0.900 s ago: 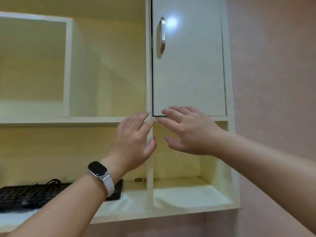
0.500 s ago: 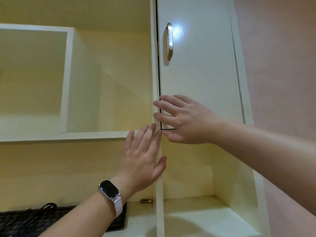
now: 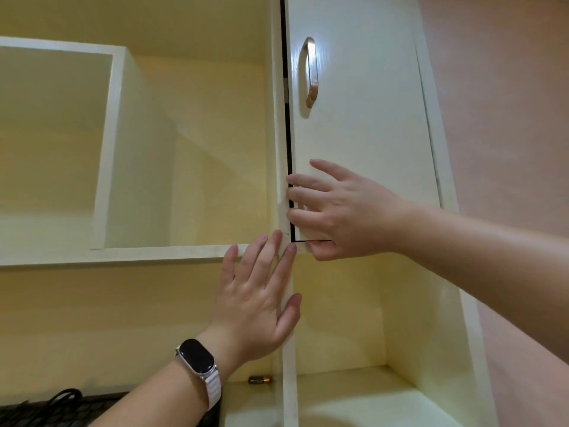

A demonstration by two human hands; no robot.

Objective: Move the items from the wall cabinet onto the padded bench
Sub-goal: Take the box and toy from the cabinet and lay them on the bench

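The wall cabinet has a white door [image 3: 363, 124] with a metal handle [image 3: 309, 72], standing closed or barely ajar with a dark gap along its left edge. My right hand [image 3: 341, 211] lies at the door's lower left corner, fingers spread across the edge. My left hand [image 3: 261, 291], with a watch on the wrist, is flat and open just below, fingertips touching the shelf edge and the upright divider [image 3: 289, 349]. Neither hand holds anything. What is inside the cabinet is hidden behind the door. The padded bench is out of view.
Open cream shelves [image 3: 123, 252] lie to the left. A black keyboard [image 3: 46, 411] with a cable rests on the lower shelf at bottom left, and a small battery [image 3: 260, 379] lies near the divider. A pink wall [image 3: 508, 118] is on the right.
The view has tilted upward and closer to the cabinet. My right hand rose from the door's bottom edge onto its lower left corner; my left hand stayed below it, fingers pointing up.
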